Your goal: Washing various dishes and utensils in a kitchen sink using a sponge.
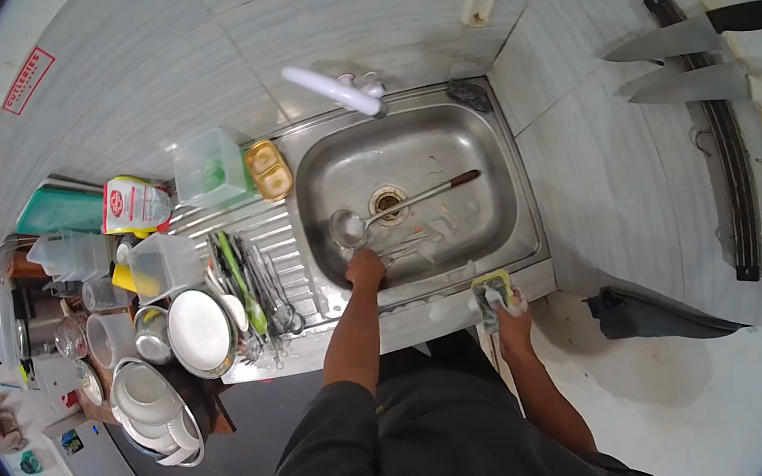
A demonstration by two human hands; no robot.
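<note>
My left hand (pixel 365 268) is down in the near left corner of the stainless steel sink (pixel 477 148). Its fingers are largely hidden, so I cannot tell whether they grip anything. Several thin metal utensils (pixel 407 245) lie on the basin floor just right of it. A ladle (pixel 412 200) with a brown handle end rests across the drain (pixel 389 201), its bowl towards the left wall. Beyond the sink's front edge, my right hand (pixel 513 318) holds a soapy yellow and dark green scrub sponge (pixel 493 295).
Left of the basin, cutlery (pixel 265 281) lies on the ribbed drainboard (pixel 280 232), near a white plate (pixel 199 329) and clear plastic containers (pixel 165 264). A white faucet (pixel 333 89) overhangs the sink. Kitchen knives (pixel 667 39) hang on a rack (pixel 736 194) at right.
</note>
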